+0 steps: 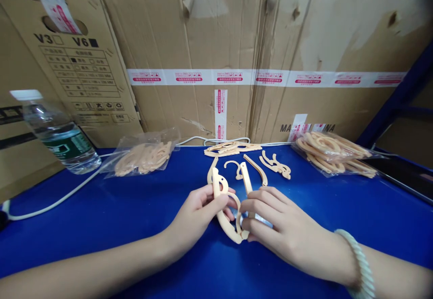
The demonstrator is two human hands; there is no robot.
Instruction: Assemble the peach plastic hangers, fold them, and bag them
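Observation:
Several cream plastic parts of folding clothes hangers lie on the blue table. My left hand (206,206) is closed around a curved hanger piece (227,227), thumb in front and fingers behind. My right hand (280,222) is closed beside it, pinching a straight hanger arm (246,177) that stands up from the fingers. The two pieces meet or overlap low down near my right fingertips; whether they are joined I cannot tell. Just beyond my hands lie a hook piece (232,163), a loose hanger arm (255,169) and a hooked, curvy piece (275,166).
Stacked hanger parts (233,148) lie at the back. Clear bags of hangers sit at left (144,157) and right (333,152). A water bottle (66,134) leans at far left by a white cable (54,206). Cardboard boxes (196,33) wall off the rear; a dark flat device (402,177) lies right.

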